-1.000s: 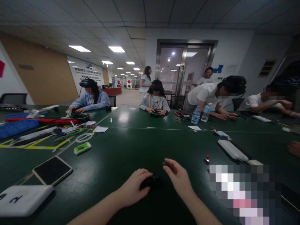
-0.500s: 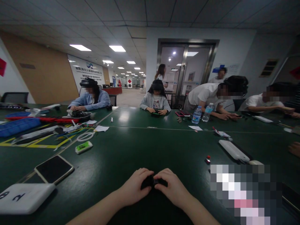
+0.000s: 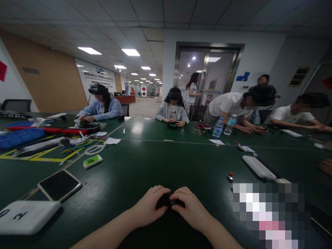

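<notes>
Left hand [image 3: 148, 208] and right hand [image 3: 191, 208] pinch one small black object [image 3: 166, 200], apparently with fingertips; two bottles [image 3: 218, 127] stand far beyond.

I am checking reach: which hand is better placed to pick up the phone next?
Probably the left hand: the phone lies on its side of the green table, while the right hand would have to cross over. Both grip a small black object now.
</notes>
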